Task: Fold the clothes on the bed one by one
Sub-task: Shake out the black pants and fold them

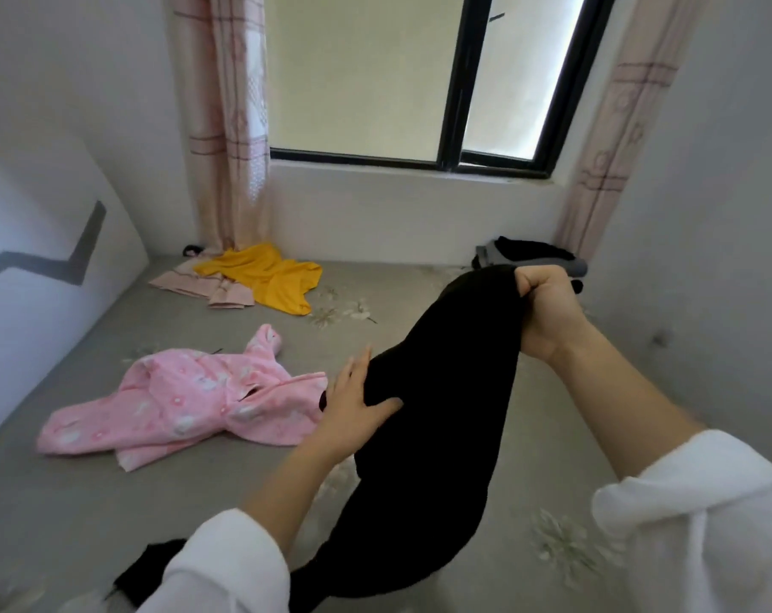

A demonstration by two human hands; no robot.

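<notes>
Garment in black hangs from our right hand, fist clenched on its top end above the bed, likely so its length drops straight. Below that grip our left hand lies straight-fingered against the middle, thumb across the cloth, seemingly to smooth it.

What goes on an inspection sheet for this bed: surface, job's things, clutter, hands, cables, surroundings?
Surface: grey flowered bed sheet.
Job's things: black garment lifted; pink sleepsuit and yellow top lie unfolded; dark pile folded at the far corner.
Clutter: small black thing at the bed's far edge, unclear.
Hands: left hand rests flat on black garment; right hand grips its upper end.
Cables: nothing seen.
Surroundings: window, pink curtains, white walls.
</notes>
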